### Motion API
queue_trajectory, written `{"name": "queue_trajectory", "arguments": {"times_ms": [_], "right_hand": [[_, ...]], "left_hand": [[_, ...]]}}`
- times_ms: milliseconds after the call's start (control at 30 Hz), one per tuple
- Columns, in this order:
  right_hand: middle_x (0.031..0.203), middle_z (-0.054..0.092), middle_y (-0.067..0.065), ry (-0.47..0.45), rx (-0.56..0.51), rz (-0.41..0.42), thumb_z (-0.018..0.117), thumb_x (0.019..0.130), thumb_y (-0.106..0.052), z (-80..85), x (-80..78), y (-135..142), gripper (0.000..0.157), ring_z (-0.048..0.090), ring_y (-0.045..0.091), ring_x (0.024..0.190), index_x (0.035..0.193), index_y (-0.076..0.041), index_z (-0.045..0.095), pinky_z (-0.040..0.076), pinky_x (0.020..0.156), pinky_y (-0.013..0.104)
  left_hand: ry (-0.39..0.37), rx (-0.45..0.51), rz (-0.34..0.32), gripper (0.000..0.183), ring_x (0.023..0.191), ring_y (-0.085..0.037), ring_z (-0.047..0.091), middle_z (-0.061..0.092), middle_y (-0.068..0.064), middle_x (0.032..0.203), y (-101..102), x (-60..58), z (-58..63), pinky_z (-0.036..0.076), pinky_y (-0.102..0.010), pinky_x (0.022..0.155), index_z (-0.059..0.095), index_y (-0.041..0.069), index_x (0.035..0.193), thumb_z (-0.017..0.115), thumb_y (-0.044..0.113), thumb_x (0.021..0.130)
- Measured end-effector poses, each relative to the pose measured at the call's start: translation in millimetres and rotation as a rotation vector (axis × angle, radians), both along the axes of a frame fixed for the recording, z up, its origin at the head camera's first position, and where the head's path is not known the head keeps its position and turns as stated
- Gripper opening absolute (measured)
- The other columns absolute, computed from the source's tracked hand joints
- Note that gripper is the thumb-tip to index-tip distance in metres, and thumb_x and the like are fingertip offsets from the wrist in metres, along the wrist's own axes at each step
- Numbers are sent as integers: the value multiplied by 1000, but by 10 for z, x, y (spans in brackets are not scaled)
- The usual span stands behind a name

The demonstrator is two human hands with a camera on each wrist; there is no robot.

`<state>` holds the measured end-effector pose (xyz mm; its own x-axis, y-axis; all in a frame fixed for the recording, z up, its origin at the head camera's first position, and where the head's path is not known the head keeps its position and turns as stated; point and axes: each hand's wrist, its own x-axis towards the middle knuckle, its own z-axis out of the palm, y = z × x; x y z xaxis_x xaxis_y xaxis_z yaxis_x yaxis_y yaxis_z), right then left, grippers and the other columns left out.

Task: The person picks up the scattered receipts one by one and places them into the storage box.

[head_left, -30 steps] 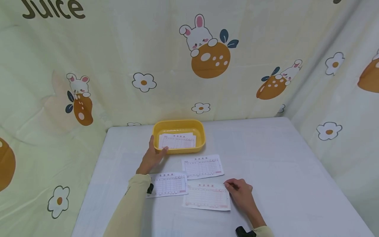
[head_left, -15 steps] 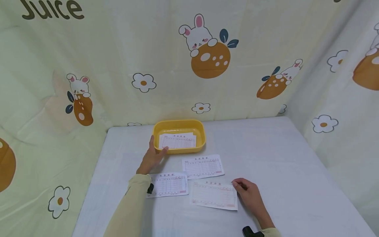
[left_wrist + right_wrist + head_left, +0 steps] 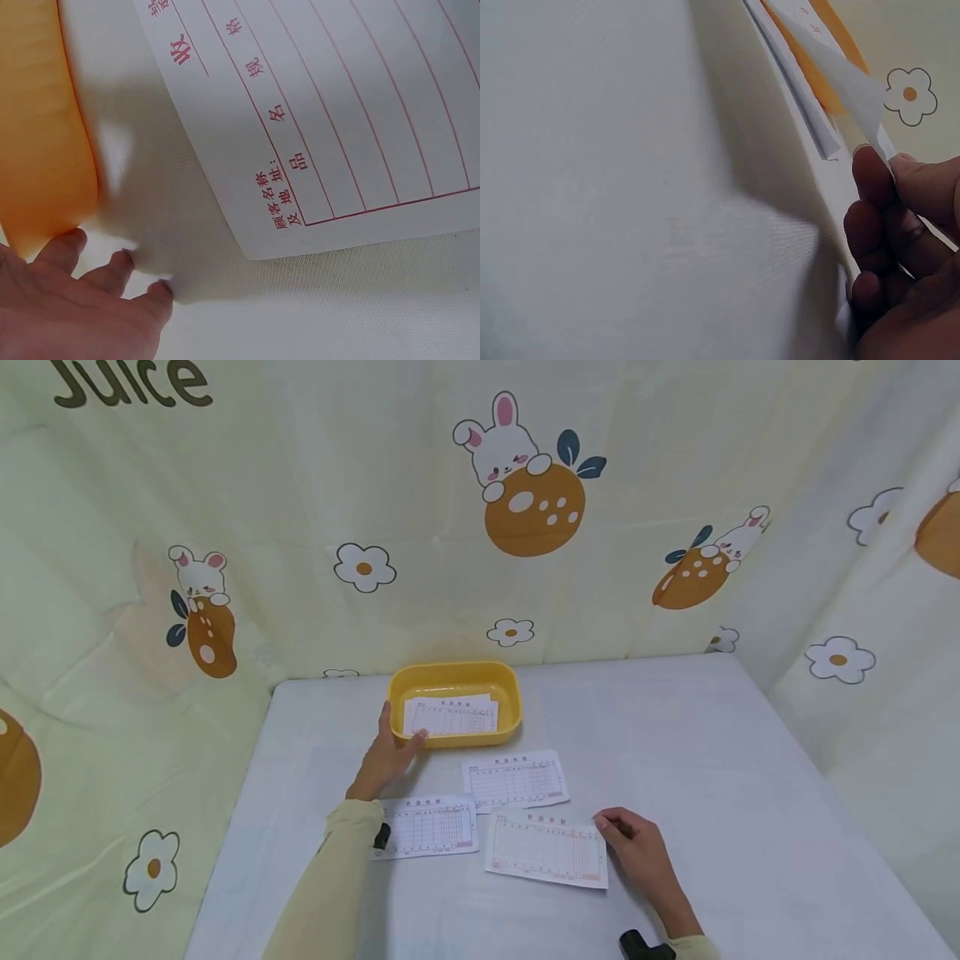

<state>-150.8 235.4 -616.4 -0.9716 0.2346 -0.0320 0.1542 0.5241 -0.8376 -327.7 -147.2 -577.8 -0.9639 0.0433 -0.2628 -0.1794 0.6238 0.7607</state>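
In the head view my left hand (image 3: 384, 762) holds the front left corner of a yellow plastic tray (image 3: 510, 710), thumb at the front rim and a finger along the left side. Its other fingertips show beside the tray wall (image 3: 45, 127) in the left wrist view. Between the thumb and index finger of my right hand (image 3: 637, 856), the upper right corner of a printed receipt slip (image 3: 547, 850) is pinched. That corner curls up in the right wrist view, where the remaining fingers are bent below.
More receipt slips (image 3: 453, 718) lie inside the tray. Two piles or sheets of the same form, one at the left (image 3: 429, 827) and one behind (image 3: 516, 781), rest on the white-covered table (image 3: 712, 760). A patterned curtain (image 3: 420, 485) stands behind the table.
My right hand has moved to the right, drawing the pinched receipt slip away from the left sheet, then slightly up with it. My left hand stays at the tray.
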Motion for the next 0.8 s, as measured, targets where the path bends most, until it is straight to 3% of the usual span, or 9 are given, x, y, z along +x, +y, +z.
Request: {"name": "queue_trajectory", "arguments": {"times_ms": [200, 333, 600, 800], "right_hand": [[107, 73, 10, 9, -7, 3, 66, 107, -12, 105, -103, -20, 18, 59, 22, 92, 116, 1, 76, 50, 75, 26], [114, 73, 11, 10, -22, 12, 65, 109, -15, 176, -257, -33, 21, 62, 23, 99, 119, -1, 75, 52, 80, 24], [118, 73, 15, 67, -85, 58, 63, 110, -19, 462, -819, -180, 26, 65, 27, 105, 124, 1, 73, 54, 84, 24], [119, 72, 18, 124, -108, 107, 61, 111, -18, 746, -1260, -358, 27, 64, 29, 106, 125, 3, 72, 53, 92, 36]], "left_hand": [[-6, 5, 10, 107, 158, -50, 22, 17, -22, 176, -11, 0, 37, 20, -67, 125, -11, 23, 172, 63, 58, 104], [-1, 3, 10, 107, 157, -51, 23, 17, -23, 176, -29, -8, 34, 20, -67, 125, -10, 22, 172, 63, 57, 103], [6, 3, 12, 107, 157, -51, 23, 18, -24, 175, -52, -26, 3, 21, -66, 125, -9, 22, 173, 63, 59, 103], [37, 10, -7, 106, 154, -53, 29, 23, -28, 172, -27, -11, -14, 24, -67, 123, -7, 19, 173, 63, 59, 103]]}}
